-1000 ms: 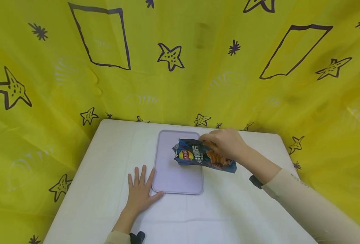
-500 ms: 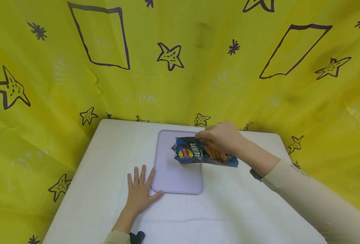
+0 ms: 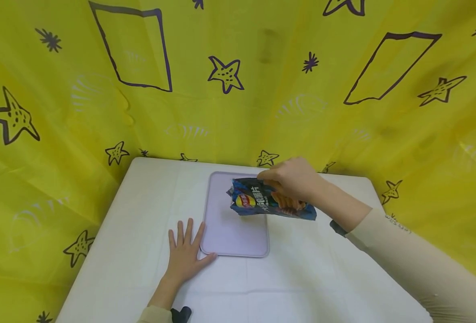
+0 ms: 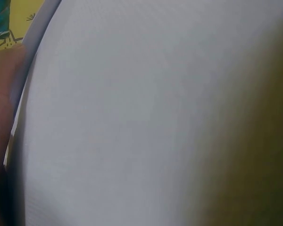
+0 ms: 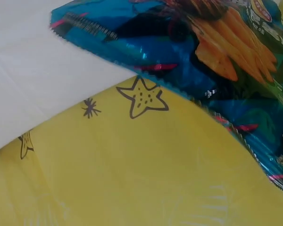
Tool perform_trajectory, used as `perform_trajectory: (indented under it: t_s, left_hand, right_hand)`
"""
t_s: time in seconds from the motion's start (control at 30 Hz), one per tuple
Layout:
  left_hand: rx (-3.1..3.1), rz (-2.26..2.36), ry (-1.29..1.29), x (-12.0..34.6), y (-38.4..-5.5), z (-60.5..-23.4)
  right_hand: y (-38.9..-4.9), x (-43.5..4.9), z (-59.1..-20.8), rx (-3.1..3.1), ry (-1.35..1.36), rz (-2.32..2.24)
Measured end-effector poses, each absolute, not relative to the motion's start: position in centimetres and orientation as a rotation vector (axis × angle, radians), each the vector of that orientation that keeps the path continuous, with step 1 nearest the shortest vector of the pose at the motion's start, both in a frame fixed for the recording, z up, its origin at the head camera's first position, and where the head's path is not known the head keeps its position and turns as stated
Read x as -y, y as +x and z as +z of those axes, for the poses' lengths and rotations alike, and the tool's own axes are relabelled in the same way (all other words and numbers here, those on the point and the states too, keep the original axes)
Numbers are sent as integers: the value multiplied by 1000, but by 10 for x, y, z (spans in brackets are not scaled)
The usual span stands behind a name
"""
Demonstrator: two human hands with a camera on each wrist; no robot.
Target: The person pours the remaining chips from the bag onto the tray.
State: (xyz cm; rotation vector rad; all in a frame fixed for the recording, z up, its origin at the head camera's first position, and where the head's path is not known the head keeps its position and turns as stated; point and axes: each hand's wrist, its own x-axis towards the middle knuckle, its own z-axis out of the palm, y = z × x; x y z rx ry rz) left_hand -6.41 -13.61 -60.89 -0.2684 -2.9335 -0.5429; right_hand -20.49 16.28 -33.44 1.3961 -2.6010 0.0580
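Observation:
A dark blue bag of potato chips [image 3: 262,199] hangs above the tray, lying sideways, with its ragged, seemingly torn end to the left. My right hand [image 3: 292,179] pinches its upper edge from above; the fingertips are partly hidden. In the right wrist view the bag's blue foil [image 5: 146,44] fills the upper right, and no hand shows there. My left hand [image 3: 184,260] lies with fingers spread at the lower left corner of the lilac tray [image 3: 238,240], its index finger and thumb at the rim. At the left wrist view's edge, the thumb [image 4: 4,89] shows beside the rim.
Tray and hands are over a white-covered table [image 3: 141,215]. Behind and around it hangs a yellow curtain [image 3: 238,121] printed with starfish. Dark straps with cameras sit at both wrists.
My right hand has lifted the chip bag slightly and moved it a little away from me, with its right end rising. The left hand has stayed in place.

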Motion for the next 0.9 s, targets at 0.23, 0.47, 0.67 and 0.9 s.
perform_trajectory:
  t_s: [0.23, 0.47, 0.67, 0.9]
  left_hand:
    - [2990, -548, -259, 135, -64, -603]
    - [2973, -570, -264, 134, -65, -601]
    - [2950, -547, -253, 136, -65, -603]
    - [2932, -551, -268, 136, -65, -606]
  right_hand:
    - [-205, -160, -327, 2577, 1412, -6]
    - [-204, -152, -323, 2527, 1441, -104]
    - [-204, -146, -322, 2505, 1464, -146]
    - [-205, -147, -319, 2515, 1468, -145]
